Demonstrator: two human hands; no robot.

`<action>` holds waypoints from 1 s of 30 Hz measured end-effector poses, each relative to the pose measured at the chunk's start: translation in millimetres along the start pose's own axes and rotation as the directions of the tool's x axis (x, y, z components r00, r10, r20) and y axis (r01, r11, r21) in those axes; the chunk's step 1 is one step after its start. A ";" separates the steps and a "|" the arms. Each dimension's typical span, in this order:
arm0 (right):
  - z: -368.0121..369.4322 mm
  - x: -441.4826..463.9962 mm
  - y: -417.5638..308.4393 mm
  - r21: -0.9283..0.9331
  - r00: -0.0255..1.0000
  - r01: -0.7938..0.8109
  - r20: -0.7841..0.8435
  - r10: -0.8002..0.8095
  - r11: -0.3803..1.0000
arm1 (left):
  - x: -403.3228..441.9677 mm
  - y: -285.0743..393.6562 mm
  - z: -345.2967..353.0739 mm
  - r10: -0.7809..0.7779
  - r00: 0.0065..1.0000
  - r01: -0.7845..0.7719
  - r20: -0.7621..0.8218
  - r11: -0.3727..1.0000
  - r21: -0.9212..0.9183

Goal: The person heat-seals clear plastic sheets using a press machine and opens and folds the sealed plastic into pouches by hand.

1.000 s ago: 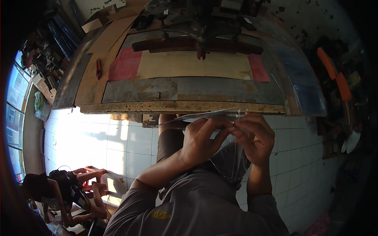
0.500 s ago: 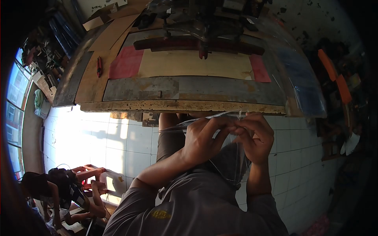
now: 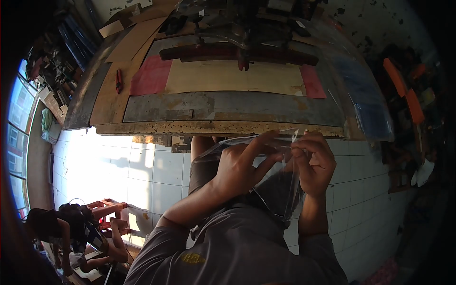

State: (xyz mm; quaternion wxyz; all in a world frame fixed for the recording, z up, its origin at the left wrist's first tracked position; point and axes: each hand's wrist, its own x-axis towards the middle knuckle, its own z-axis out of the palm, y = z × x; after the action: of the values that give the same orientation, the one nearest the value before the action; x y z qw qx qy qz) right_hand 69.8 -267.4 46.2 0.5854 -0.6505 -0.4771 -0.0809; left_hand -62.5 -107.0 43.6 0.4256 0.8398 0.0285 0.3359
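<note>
A clear plastic sheet [image 3: 278, 190] hangs in front of my body, just below the table's front edge. My left hand [image 3: 242, 164] lies against it with the index finger and thumb apart, pointing right. The sheet's upper right part is pinched between the thumb and fingers of my right hand [image 3: 313, 161]. Folds of the plastic reach out to the left beyond my left hand. On the table [image 3: 218, 128], a cream sheet [image 3: 232, 78] lies between two pink pieces, under a dark red bar [image 3: 237, 54] of a machine.
A red cutter [image 3: 118, 80] lies on the table's left side. Blue-tinted plastic sheets [image 3: 365, 99] lie at its right end. Another person [image 3: 71, 232] is at the lower left near a red stool [image 3: 107, 211]. Orange strips [image 3: 403, 88] are at the far right.
My hands were close together with fingertips touching. They have now moved apart, my right hand slightly to the right, and my left index finger and thumb have spread.
</note>
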 end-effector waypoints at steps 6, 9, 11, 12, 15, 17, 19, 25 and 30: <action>-26.8 -0.2 9.4 0.070 0.987 0.038 -0.156 -0.027 0.997 | -1.7 -30.5 -32.6 -0.181 0.980 0.169 0.079 0.976 0.140; -36.6 3.8 15.5 0.075 0.969 0.059 -0.244 -0.039 0.995 | 2.1 -26.0 -45.8 -0.122 0.991 0.134 -0.057 0.951 0.279; -44.2 11.1 24.0 0.065 0.955 0.111 -0.284 -0.088 0.992 | 8.2 -19.7 -62.2 -0.023 0.997 0.052 -0.070 0.888 0.457; -47.1 15.1 30.4 0.101 0.943 0.137 -0.319 -0.099 0.985 | 12.4 -14.1 -69.3 0.032 0.997 0.010 -0.068 0.841 0.541; -51.1 25.6 55.6 0.230 0.889 0.195 -0.451 -0.073 0.954 | 35.8 14.2 -88.7 0.280 0.946 -0.104 -0.162 0.737 0.668; -46.7 38.1 77.0 0.317 0.884 0.205 -0.465 -0.037 0.926 | 56.1 12.3 -95.4 0.438 0.891 -0.245 -0.115 0.679 0.692; -40.5 44.7 98.6 0.445 0.870 0.084 -0.469 0.152 0.892 | 80.8 -8.5 -98.2 0.541 0.841 -0.414 0.001 0.643 0.645; -55.6 40.2 160.2 0.575 0.847 -0.410 -0.048 0.530 0.707 | 82.8 -126.7 -67.0 0.082 0.985 -0.107 0.155 0.981 0.163; -45.6 37.3 149.0 0.514 0.821 -0.435 -0.111 0.560 0.739 | 68.1 -134.9 -49.4 -0.199 0.980 0.200 0.029 0.979 -0.033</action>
State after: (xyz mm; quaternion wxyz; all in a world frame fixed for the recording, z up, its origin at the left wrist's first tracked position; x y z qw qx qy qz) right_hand 217.0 -265.0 -17.3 0.7809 -0.5778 -0.2088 0.1130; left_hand -6.8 35.9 1.7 0.4724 0.8291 0.1012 0.2814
